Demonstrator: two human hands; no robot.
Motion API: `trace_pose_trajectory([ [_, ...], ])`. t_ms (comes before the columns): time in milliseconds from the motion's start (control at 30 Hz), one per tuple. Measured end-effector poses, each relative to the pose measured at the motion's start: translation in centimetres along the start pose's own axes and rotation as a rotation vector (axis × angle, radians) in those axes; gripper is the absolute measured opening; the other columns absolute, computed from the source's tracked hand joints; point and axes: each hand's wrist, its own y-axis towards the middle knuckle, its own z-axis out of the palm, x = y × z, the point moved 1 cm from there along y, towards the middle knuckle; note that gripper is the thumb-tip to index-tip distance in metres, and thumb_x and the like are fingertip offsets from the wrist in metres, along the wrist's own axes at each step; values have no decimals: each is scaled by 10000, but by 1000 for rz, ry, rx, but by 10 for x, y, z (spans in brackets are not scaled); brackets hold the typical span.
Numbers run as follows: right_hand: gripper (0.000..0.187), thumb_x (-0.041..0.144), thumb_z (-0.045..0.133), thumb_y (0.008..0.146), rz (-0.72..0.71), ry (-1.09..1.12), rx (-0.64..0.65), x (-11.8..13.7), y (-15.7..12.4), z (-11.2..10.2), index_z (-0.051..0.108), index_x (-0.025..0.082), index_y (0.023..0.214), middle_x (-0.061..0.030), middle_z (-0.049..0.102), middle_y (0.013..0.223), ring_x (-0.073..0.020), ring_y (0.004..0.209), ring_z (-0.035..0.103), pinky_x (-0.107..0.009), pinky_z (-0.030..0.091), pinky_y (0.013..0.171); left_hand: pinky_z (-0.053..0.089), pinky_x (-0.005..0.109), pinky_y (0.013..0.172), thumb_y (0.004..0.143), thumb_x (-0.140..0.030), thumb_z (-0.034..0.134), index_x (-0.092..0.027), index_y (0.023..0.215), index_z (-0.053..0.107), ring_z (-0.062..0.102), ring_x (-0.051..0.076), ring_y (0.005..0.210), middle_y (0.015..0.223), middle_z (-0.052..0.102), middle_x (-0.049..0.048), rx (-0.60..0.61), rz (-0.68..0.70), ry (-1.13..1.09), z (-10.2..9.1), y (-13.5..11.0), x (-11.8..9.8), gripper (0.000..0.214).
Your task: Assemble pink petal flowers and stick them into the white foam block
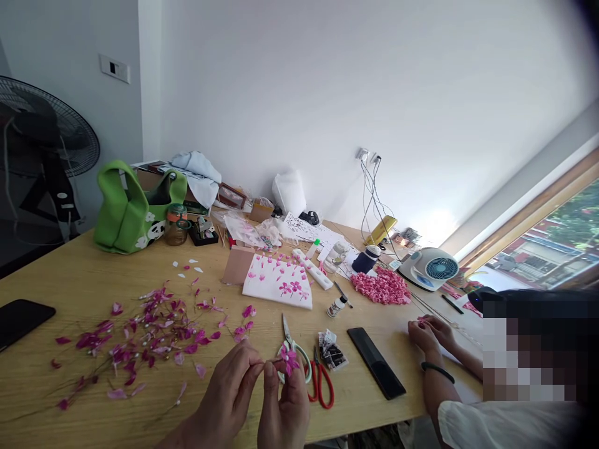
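Note:
My right hand (pixel 286 405) pinches a small magenta artificial flower (pixel 289 358) with a pale centre, held up over the table's front edge. Beside it my left hand (pixel 234 380) is closed, thumb against forefinger, on a thin strand (pixel 264 363) that runs across to the flower. Whether the strand is wire or thread I cannot tell. Just behind the flower lie white-handled scissors (pixel 286 324), partly hidden by it. Red-handled scissors (pixel 322 388) rest to the right. Loose magenta petals and stemmed flowers (pixel 159 337) spread over the table on the left.
A phone (pixel 375 363) lies right of a small packet (pixel 332 350). A little bottle (pixel 336 307) stands behind. Further back are a white block with pink flowers (pixel 276 284), a pink heap (pixel 381 287) and a green bag (pixel 131 212). A co-worker's hands (pixel 430 333) work at right.

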Motion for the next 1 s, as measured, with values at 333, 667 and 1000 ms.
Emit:
trace_pose_trajectory([
  [333,223,368,494,907,127,224,258,-8,0,0,501,212,747,36,463,656,-111,579,462,-218,419,555,365,238,594,871,-440,463,-188,684,473,421,134,630,650,419,-23,278,-317,-347,-6,15,-14,314],
  [667,268,418,612,818,239,241,171,9,10,4,533,190,699,28,496,643,-103,576,464,-197,425,540,396,248,680,855,-407,526,-170,796,559,475,147,728,746,511,7,168,-321,-392,-2,7,-3,247],
  [1000,270,392,622,814,258,210,211,12,8,5,555,179,662,19,523,625,-112,591,498,-207,430,580,349,222,572,805,-426,581,-163,642,540,423,124,608,609,456,-22,44,-343,-397,-5,11,-8,313],
])
